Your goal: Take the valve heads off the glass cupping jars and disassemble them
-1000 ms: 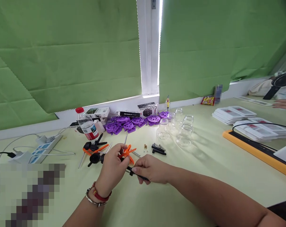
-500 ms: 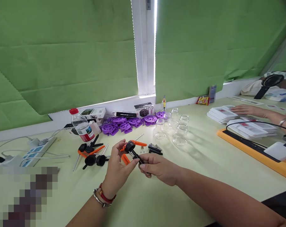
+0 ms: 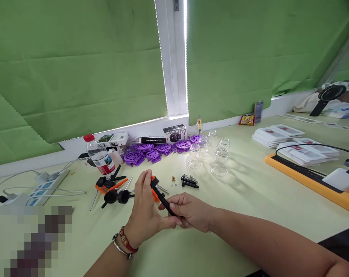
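Between my two hands is a black-and-orange clamp-like part (image 3: 164,201), tilted, with thin metal rods beside its black bar. My left hand (image 3: 144,211) supports its upper end with the fingers, the thumb reaching to its lower end. The lower end is pinched in my right hand (image 3: 190,211), which hides some of it. To the left lie similar black-and-orange pieces (image 3: 109,184) with round black cups (image 3: 123,196). Beyond my right hand are black bars with springs (image 3: 189,181) and small brass-coloured pieces (image 3: 173,179).
Several purple plastic parts (image 3: 163,149) lie along the back, beside a red-capped bottle (image 3: 101,156) and boxes (image 3: 174,134). Clear glass vessels (image 3: 220,163) stand right of them. A power strip (image 3: 49,186) is at left. White card stacks (image 3: 307,152) and an orange-edged bar (image 3: 313,188) are at right.
The clamp-like part has been turned, so its black bar now shows and its round cup no longer does. My left thumb has shifted toward its lower end. Another person's hand has left the card stacks.
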`<state>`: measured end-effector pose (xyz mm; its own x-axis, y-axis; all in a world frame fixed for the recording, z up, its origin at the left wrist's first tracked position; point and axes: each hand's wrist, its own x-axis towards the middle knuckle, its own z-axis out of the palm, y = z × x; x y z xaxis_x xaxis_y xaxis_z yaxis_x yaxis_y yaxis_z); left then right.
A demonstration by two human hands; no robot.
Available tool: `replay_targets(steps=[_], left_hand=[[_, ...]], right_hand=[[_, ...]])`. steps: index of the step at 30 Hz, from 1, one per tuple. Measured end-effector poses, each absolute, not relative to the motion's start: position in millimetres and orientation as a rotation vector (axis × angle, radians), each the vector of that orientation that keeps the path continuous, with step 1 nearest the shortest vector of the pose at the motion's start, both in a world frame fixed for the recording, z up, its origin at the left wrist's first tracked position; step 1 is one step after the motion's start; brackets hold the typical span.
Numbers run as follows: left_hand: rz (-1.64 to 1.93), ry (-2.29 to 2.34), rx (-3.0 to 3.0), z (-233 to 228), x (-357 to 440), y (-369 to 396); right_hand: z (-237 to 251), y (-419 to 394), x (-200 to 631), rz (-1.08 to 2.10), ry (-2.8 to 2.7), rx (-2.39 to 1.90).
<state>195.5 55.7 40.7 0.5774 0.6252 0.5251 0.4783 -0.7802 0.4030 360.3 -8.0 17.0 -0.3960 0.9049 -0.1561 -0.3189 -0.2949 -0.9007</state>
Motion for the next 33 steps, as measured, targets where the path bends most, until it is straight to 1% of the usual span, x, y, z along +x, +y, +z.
replay_targets(steps=[4, 8, 14, 22, 33], left_hand=[[0.806, 0.996, 2.627, 31, 202, 52], [0.665, 1.015, 2.646, 24, 205, 51], [0.818, 1.025, 2.773, 24, 209, 55], [0.922, 1.074, 2.867, 21, 212, 57], [0.767, 1.338, 2.794, 22, 217, 54]], right_hand=[[6, -6, 355, 1.744, -1.028, -1.047], [1, -4, 355, 1.726, -1.055, -1.061], [1, 2, 358, 1.73, -0.997, -1.065], [-2, 2, 358, 1.706, -0.984, -1.103], [-2, 4, 357, 1.696, -0.93, -1.159]])
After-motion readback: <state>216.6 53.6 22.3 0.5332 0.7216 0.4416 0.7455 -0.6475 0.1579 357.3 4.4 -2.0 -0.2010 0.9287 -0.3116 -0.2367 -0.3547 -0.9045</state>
